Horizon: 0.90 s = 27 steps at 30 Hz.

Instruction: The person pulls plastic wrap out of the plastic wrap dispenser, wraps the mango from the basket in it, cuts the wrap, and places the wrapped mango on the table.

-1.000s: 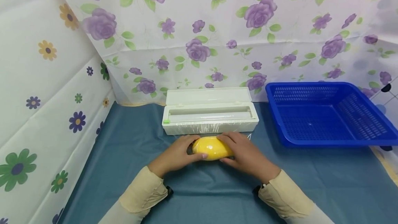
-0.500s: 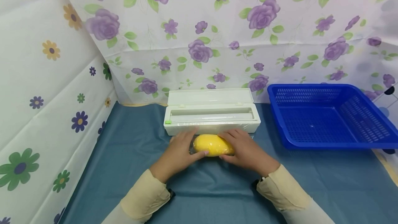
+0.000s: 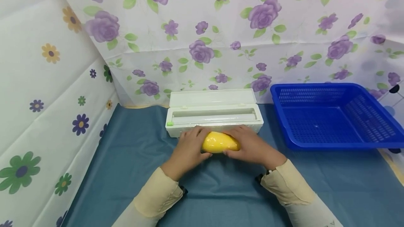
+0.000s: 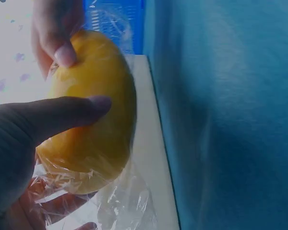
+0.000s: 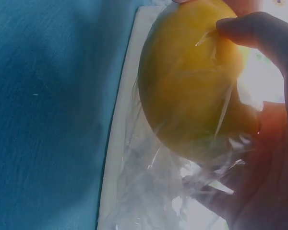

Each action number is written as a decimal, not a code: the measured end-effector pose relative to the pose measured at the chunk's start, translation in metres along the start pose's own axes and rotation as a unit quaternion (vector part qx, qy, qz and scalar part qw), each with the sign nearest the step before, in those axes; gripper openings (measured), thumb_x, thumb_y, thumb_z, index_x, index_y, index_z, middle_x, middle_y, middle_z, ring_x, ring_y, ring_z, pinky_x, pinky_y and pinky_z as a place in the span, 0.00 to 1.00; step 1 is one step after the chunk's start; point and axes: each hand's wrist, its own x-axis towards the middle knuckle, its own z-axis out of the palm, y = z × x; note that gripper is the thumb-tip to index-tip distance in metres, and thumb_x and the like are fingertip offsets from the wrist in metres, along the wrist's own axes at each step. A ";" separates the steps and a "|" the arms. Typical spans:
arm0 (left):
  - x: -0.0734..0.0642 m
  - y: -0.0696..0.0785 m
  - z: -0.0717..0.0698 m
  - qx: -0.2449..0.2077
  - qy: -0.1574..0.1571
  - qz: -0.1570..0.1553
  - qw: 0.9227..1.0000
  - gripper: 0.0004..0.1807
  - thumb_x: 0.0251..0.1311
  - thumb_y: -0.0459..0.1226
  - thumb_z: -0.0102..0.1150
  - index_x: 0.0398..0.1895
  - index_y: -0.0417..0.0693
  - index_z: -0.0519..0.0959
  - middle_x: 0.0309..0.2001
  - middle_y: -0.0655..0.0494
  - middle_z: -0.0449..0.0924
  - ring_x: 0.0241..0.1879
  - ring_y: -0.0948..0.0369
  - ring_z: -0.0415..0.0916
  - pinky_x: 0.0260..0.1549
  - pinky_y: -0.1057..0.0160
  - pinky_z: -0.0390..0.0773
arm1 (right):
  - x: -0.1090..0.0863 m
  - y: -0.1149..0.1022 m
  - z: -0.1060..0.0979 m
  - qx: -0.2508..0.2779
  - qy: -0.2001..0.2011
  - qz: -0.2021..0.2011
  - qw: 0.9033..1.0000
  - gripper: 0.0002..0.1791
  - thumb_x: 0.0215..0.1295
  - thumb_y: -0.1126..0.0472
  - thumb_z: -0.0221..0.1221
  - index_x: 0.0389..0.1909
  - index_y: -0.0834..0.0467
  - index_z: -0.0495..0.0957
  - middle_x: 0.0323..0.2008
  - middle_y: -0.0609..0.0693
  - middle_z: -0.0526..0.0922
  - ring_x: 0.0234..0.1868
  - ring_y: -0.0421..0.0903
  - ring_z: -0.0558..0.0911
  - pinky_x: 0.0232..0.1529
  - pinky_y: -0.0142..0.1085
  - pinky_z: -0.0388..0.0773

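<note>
A yellow mango [image 3: 220, 143] sits between both hands just in front of the cling film dispenser [image 3: 181, 130]. My left hand [image 3: 187, 150] grips its left end, thumb pressed on the near side. Opposite it, my right hand [image 3: 255, 148] holds the right end with the thumb low and the fingers over the top. Clear cling film [image 4: 127, 201] is wrapped over the fruit in the left wrist view. In the right wrist view, loose film [image 5: 149, 187] spreads from the mango across the dispenser's white edge. Fingers on the mango's far side are partly hidden.
The dispenser's lid [image 3: 213, 98] stands raised at the back, and a film roll [image 3: 214, 118] lies inside. A blue perforated basket [image 3: 285, 129] stands at the right. Blue-green cloth [image 3: 135, 157] covers the table, with flowered sheets [image 3: 176, 6] behind and at the left.
Both hands have carried the mango a little away from the body, closer to the dispenser, and slightly right. The left hand's fingers have come further over its left end.
</note>
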 end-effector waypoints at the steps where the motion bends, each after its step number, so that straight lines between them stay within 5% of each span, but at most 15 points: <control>1: 0.001 -0.001 -0.001 -0.005 -0.005 -0.002 1.000 0.41 0.48 0.47 0.81 0.66 0.53 0.72 0.59 0.50 0.76 0.57 0.49 0.76 0.58 0.43 0.72 | -0.001 0.000 0.000 0.001 -0.003 0.004 1.000 0.38 0.61 0.43 0.67 0.69 0.56 0.73 0.61 0.53 0.80 0.61 0.53 0.76 0.63 0.51 0.72; 6: 0.008 -0.006 -0.005 -0.039 -0.035 -0.012 0.999 0.40 0.49 0.51 0.79 0.66 0.54 0.73 0.54 0.52 0.77 0.52 0.51 0.77 0.57 0.44 0.72 | -0.005 -0.008 -0.006 -0.013 0.032 -0.010 0.999 0.42 0.59 0.43 0.70 0.72 0.54 0.68 0.67 0.55 0.74 0.66 0.56 0.73 0.67 0.55 0.71; 12: 0.016 -0.008 -0.014 -0.070 -0.062 -0.028 0.995 0.39 0.52 0.56 0.75 0.66 0.54 0.75 0.53 0.54 0.78 0.47 0.57 0.76 0.50 0.48 0.73 | -0.006 -0.029 -0.012 -0.046 0.105 -0.074 0.991 0.38 0.59 0.49 0.72 0.69 0.56 0.71 0.63 0.54 0.75 0.65 0.54 0.75 0.66 0.52 0.74; 27: 0.029 -0.013 -0.023 -0.138 -0.099 -0.071 0.983 0.42 0.55 0.60 0.69 0.70 0.52 0.72 0.52 0.53 0.76 0.39 0.60 0.75 0.47 0.53 0.72 | -0.003 -0.025 0.000 -0.085 0.109 -0.059 0.989 0.39 0.59 0.51 0.72 0.69 0.56 0.68 0.66 0.55 0.72 0.69 0.55 0.71 0.72 0.55 0.66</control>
